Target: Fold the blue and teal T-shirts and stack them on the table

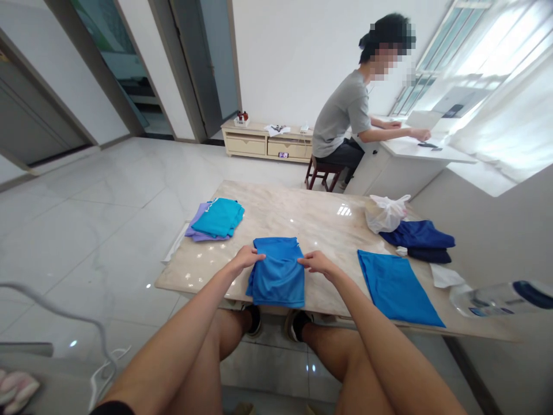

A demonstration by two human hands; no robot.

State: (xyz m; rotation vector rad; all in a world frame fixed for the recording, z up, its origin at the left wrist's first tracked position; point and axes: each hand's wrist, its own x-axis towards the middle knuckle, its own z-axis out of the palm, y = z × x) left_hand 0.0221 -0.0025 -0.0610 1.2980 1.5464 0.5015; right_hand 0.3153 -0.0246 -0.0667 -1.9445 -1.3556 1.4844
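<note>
Folded blue garment (279,279): lying at the near edge of the surface (319,216), between both hands — roughly square, creased across the middle, small white marking at the upper right corner.
Left hand (248,257): pinched nearly closed on the garment's left edge, thumb laid over the top, other fingertips partly hidden.
Right hand (317,262): pinched nearly closed on the right edge, just below the white marking, roughly level with the left hand.
Folded stack (218,218): resting well to the left, teal cloth on top of purple.
Flat blue garment (400,288): spread to the right, apart from the right hand, near edge of the surface.
Far right corner: crowded with a knotted white plastic bag (386,214), dark blue clothing (419,239) beside it, a white tissue (446,276) and a clear bottle (488,301) with a dark blue cap.
Background: occupied by a person in a grey T-shirt (345,109) — seated on a dark stool (324,168) near a bright, curtained window.
</note>
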